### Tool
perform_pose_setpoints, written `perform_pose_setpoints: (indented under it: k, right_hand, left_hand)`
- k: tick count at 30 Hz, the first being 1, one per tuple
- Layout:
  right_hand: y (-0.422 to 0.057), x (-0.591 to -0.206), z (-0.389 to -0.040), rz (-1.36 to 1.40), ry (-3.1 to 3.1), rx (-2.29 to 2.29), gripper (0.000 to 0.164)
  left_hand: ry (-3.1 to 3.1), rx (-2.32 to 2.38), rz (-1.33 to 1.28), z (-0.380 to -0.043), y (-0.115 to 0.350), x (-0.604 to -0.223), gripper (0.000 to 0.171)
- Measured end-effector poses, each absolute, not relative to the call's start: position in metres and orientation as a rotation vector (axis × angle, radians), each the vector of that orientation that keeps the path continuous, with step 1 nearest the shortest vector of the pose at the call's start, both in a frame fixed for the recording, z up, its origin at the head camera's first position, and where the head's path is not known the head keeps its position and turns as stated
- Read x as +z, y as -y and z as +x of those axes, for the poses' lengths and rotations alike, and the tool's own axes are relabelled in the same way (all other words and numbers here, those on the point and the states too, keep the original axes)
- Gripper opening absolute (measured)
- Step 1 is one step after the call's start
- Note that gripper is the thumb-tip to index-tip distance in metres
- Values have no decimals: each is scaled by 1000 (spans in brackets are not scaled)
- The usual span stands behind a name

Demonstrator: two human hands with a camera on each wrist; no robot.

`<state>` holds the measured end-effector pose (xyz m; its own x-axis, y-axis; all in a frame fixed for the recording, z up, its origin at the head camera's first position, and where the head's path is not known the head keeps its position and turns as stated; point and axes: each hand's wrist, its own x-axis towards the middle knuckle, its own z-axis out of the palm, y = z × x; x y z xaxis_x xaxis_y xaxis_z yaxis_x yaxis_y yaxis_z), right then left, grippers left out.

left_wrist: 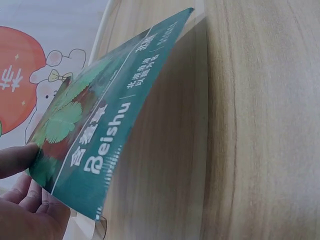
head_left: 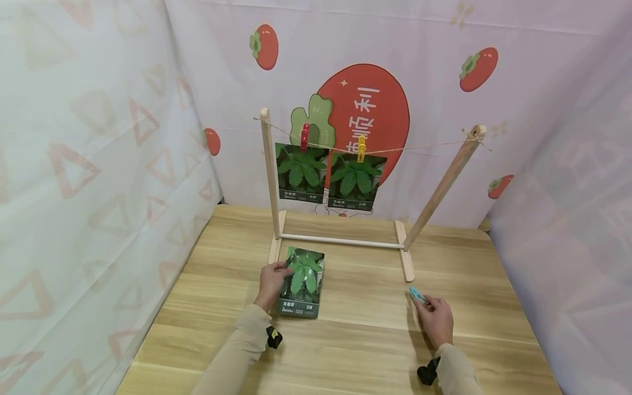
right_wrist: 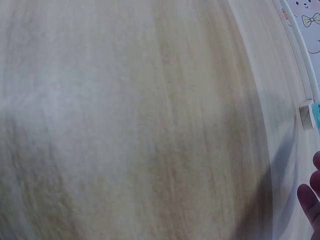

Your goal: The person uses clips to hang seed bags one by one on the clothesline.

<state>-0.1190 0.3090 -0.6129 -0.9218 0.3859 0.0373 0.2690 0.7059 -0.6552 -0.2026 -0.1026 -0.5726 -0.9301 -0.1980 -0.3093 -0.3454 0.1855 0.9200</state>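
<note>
My left hand (head_left: 271, 283) pinches a green seed packet (head_left: 302, 282) by its left edge, thumb on the printed face. In the left wrist view the packet (left_wrist: 95, 115) is tilted up off the table. A blue clothespin (head_left: 418, 295) is pinched in my right hand (head_left: 436, 320), over the table at the right; only a sliver of the clothespin (right_wrist: 316, 114) enters the right wrist view. Two like packets hang from a string: the left packet (head_left: 301, 174) under a red clothespin (head_left: 304, 137), the right packet (head_left: 356, 184) under a yellow clothespin (head_left: 362, 149).
A wooden stand holds the string (head_left: 419, 147) between its left post (head_left: 270, 175) and its leaning right post (head_left: 444, 184). A white bar (head_left: 340, 241) joins the feet low down. Printed cloth (head_left: 237, 99) walls in the wooden table (head_left: 365, 334) at the back and sides.
</note>
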Motion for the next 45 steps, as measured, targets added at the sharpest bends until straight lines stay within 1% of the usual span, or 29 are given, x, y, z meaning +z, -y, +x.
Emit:
perform_pose_setpoints:
  k: [12, 25, 31, 45]
  right_hand:
    - [-309, -605, -124, -510, 2699, 1036, 40]
    - [-316, -577, -136, -497, 2589, 1086, 37]
    - [-321, -563, -145, -469, 2545, 1100, 39]
    - [-308, -538, -156, -467, 2462, 1224, 36]
  left_hand:
    - [-2262, 1943, -555, -207, 102, -566, 31]
    - [-2252, 1999, -520, -211, 98, -550, 30]
    - [-2259, 2027, -515, -214, 96, -544, 29]
    - [-2230, 2094, -501, -220, 90, -529, 22]
